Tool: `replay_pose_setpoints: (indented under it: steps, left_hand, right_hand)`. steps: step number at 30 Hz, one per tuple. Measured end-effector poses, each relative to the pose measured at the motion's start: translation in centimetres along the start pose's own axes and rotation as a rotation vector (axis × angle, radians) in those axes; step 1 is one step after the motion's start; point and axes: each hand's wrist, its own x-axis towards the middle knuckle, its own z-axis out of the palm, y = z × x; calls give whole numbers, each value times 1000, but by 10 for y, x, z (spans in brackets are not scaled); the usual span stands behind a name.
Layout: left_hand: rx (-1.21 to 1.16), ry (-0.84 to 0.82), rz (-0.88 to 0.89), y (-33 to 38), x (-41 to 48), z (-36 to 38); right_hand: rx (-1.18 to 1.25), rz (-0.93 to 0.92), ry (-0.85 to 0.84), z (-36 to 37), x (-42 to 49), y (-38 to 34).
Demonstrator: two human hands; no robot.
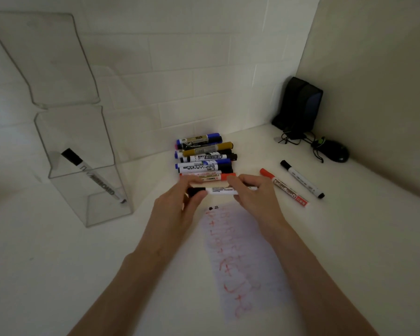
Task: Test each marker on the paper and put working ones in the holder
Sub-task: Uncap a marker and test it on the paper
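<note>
Both hands hold one white marker with a black cap (220, 190) level above the top of the paper (243, 258). My left hand (180, 202) pinches the black cap end. My right hand (255, 197) grips the white barrel. The paper lies on the table and bears red scribbles and a small dark mark at its top. A pile of several markers (204, 156) lies just behind the hands. The clear plastic holder (107, 209) stands at the left with one black-capped marker (92, 175) leaning inside it.
A red marker (284, 187) and a black-capped white marker (302, 179) lie on the table to the right. A black speaker (298, 105), cables and a black mouse (335, 152) sit in the far right corner. A tiled wall runs behind.
</note>
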Motion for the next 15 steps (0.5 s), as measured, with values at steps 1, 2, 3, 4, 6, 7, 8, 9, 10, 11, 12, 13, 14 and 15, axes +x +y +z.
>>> replay_pose_setpoints:
  steps: [1, 2, 3, 4, 6, 7, 8, 9, 10, 11, 12, 13, 14, 15]
  left_hand:
    - [-99, 53, -63, 4, 1, -2]
    - [-199, 98, -96, 8, 3, -5]
    - [-283, 128, -113, 11, 4, -8]
    - [-357, 151, -127, 14, 5, -13]
    - [-492, 205, -163, 19, 5, -25]
    - [-548, 234, -178, 21, 5, -31]
    - [-581, 258, -190, 25, 5, -37]
    - [-590, 282, -191, 29, 6, -44]
    - [-582, 308, -178, 35, 7, -51]
    - [-560, 340, -150, 42, 9, -59]
    - [-527, 384, -109, 49, 11, -69]
    - [-485, 445, -65, 56, 12, -81]
    - [-441, 525, -17, 63, 13, -95]
    - [-394, 620, 32, 67, 13, -109]
  right_hand:
    - [46, 19, -40, 0, -1, -3]
    - [76, 35, -81, 1, -3, -5]
    - [76, 51, -107, 1, -3, -5]
    - [57, 73, -109, 0, -3, -5]
    - [3, 130, -53, -2, 2, -3]
    - [-16, 153, -33, -2, 4, -1]
    - [-33, 169, -27, -1, 5, 1]
    - [-59, 180, -28, 1, 6, 3]
    - [-89, 187, -26, 3, 6, 4]
    - [-110, 187, -23, 4, 6, 5]
    - [-120, 182, -21, 5, 7, 7]
    - [-118, 177, -21, 5, 7, 8]
    - [-107, 174, -18, 5, 8, 9]
    - [-97, 169, -13, 5, 9, 10]
